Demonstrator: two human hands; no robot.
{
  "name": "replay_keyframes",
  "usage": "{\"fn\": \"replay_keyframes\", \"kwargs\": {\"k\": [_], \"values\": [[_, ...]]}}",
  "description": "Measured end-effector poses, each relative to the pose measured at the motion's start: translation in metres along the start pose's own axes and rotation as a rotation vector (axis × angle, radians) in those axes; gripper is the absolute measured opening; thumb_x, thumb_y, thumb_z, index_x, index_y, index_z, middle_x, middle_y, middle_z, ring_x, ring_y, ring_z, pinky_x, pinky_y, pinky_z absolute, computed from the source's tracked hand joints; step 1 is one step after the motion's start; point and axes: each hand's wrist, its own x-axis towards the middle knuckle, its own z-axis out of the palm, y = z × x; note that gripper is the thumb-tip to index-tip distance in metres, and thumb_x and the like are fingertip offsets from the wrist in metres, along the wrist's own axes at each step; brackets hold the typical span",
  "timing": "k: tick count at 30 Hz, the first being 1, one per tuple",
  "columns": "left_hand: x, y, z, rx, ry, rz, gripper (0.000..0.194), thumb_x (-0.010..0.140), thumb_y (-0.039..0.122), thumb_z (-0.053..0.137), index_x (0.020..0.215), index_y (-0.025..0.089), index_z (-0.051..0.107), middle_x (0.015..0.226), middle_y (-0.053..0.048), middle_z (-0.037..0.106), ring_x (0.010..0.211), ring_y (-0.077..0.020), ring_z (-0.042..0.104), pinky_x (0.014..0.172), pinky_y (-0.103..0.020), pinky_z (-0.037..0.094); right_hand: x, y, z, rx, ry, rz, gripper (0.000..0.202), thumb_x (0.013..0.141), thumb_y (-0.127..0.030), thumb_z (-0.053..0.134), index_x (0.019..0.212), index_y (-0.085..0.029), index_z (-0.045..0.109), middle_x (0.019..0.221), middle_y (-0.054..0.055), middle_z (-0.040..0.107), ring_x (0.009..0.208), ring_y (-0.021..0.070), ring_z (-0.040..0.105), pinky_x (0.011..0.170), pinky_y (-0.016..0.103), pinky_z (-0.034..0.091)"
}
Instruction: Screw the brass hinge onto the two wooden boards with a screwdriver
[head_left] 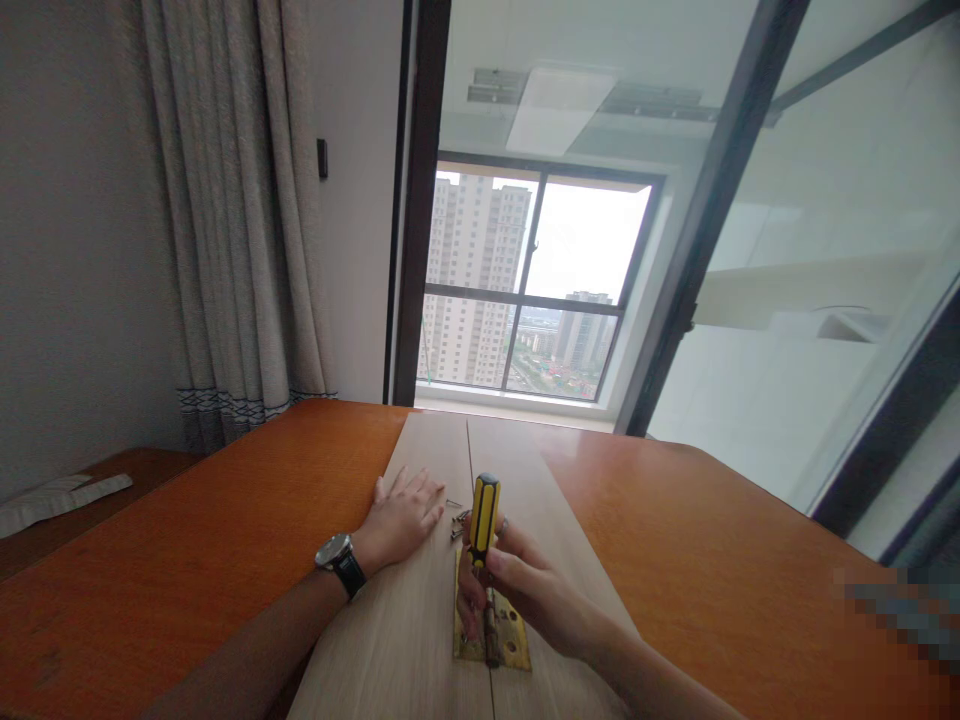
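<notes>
My right hand (529,580) is closed around the lower end of a screwdriver (486,515) with a yellow and black handle. The tool stands nearly upright over a brass hinge (512,632), its tip hidden by my fingers. The hinge lies open across the seam of two pale wooden boards (420,640), and bare screw holes show on its right leaf. My left hand (407,515) rests flat on the left board, fingers spread, holding nothing. Several loose screws (457,522) lie between my hands, just beyond the hinge.
The boards lie on a glossy orange-brown wooden table (645,520). A grey curtain (232,220) hangs behind its left side, and a dark-framed glass door (675,270) rises at the far edge. A pale strip-like object (67,500) lies on a lower surface at far left.
</notes>
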Motion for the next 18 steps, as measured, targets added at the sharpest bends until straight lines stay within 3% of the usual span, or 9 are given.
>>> {"fn": "replay_keyframes", "kwargs": {"k": [5,11,18], "values": [[-0.001,0.001,-0.001,0.009,-0.004,-0.003,0.051,0.098,0.043,0.028,0.144,0.025,0.042,0.156,-0.008,0.033,0.144,-0.0364,0.024,0.110,-0.069,0.021,0.000,0.000,-0.001,0.040,0.006,0.003,0.025,0.092,-0.038,0.063,0.103,-0.016,0.059,0.074,0.002,0.064,0.065,0.0161,0.067,0.062,0.027,0.049],[0.000,0.000,0.001,0.009,0.020,0.008,0.050,0.098,0.042,0.030,0.142,0.024,0.044,0.156,-0.009,0.034,0.143,-0.0362,0.026,0.110,-0.070,0.019,0.001,-0.009,0.002,0.052,0.006,0.049,0.030,0.086,-0.040,0.070,0.096,-0.012,0.067,0.090,0.006,0.063,0.073,0.0184,0.069,0.072,0.030,0.049],[0.000,0.000,-0.001,0.011,0.004,-0.008,0.049,0.099,0.043,0.030,0.141,0.026,0.045,0.156,-0.008,0.034,0.143,-0.0363,0.026,0.109,-0.071,0.020,0.000,-0.004,0.000,0.178,-0.040,0.078,0.026,0.091,-0.038,0.061,0.099,-0.013,0.063,0.068,0.001,0.054,0.063,0.0161,0.059,0.063,0.028,0.043]]}}
